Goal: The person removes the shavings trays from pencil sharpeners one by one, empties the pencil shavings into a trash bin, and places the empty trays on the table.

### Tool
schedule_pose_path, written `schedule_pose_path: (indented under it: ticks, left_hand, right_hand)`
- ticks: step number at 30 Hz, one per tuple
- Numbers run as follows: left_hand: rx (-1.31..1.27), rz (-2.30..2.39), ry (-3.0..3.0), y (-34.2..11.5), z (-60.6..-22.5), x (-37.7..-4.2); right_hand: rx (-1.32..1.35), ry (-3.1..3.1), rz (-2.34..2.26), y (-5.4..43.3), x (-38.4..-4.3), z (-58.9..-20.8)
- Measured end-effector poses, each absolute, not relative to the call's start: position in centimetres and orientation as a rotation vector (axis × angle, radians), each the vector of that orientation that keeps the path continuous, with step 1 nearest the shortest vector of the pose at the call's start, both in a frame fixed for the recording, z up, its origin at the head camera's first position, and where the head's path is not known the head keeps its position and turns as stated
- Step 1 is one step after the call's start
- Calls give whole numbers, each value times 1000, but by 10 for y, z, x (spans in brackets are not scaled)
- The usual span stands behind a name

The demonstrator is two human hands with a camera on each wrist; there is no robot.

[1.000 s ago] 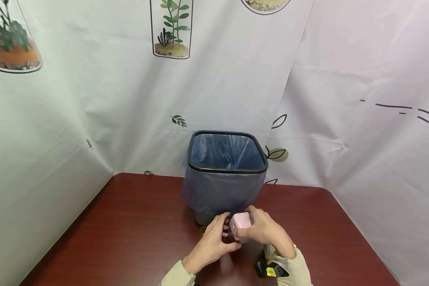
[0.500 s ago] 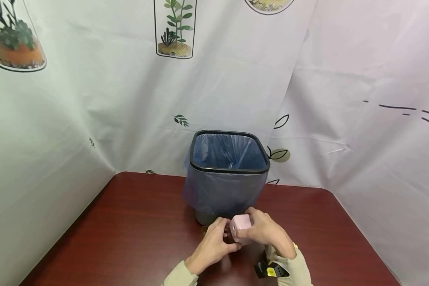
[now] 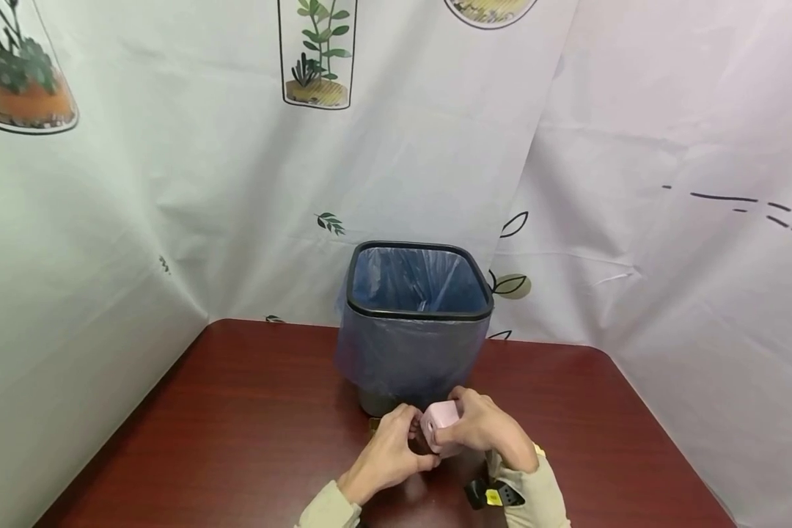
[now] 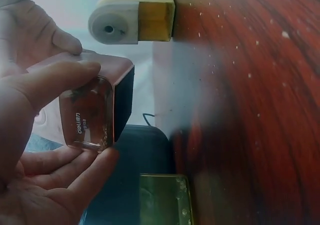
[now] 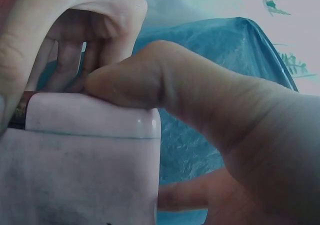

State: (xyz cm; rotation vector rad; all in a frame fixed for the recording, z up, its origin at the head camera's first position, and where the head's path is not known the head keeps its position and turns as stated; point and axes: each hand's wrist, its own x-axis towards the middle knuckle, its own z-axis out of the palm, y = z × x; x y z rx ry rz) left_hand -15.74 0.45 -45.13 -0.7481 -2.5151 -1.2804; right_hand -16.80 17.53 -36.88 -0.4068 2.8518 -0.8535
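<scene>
A pink pencil sharpener (image 3: 441, 416) is held between both hands in front of the bin. My right hand (image 3: 488, 425) grips its body, thumb across the near side in the right wrist view. The left hand (image 3: 388, 449) pinches the clear shavings drawer (image 4: 85, 117) at the sharpener's end, thumb on one side and fingers on the other. Dark lettering-marked plastic and a few shavings show through the drawer. The drawer's edge sticks out past the pink body (image 5: 85, 175) in the right wrist view.
A grey bin (image 3: 409, 359) with a blue bag liner stands just behind the hands. A second sharpener, white with an amber drawer (image 4: 155, 21), stands on the table (image 4: 250, 135). A yellowish clear drawer (image 4: 165, 200) lies by the bin. Specks dot the tabletop.
The left hand's fingers have closed in from a wider spread onto the sharpener's drawer end. Sharpener and right hand have shifted slightly left and lower, the sharpener a little more tilted.
</scene>
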Motion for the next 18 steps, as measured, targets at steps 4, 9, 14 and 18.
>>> schedule_pose_path:
  ticks: [4,9,14,18]
  left_hand:
    - [-754,-1267,-2530,4,-451,-157]
    - [-751,-1256,-2533,4,-452,-156]
    - [-746,-1199,-2535,4,-451,-156]
    - [-745,-1158,-2546,2,-451,-156]
  right_hand:
    - [-388,2837,-843,175,-167,-369]
    - [-372,2818,-847,174,-166,-370]
    - [-387,2800,-824,173,-166,-371]
    - [-403,2802,-814,172,-166,-370]
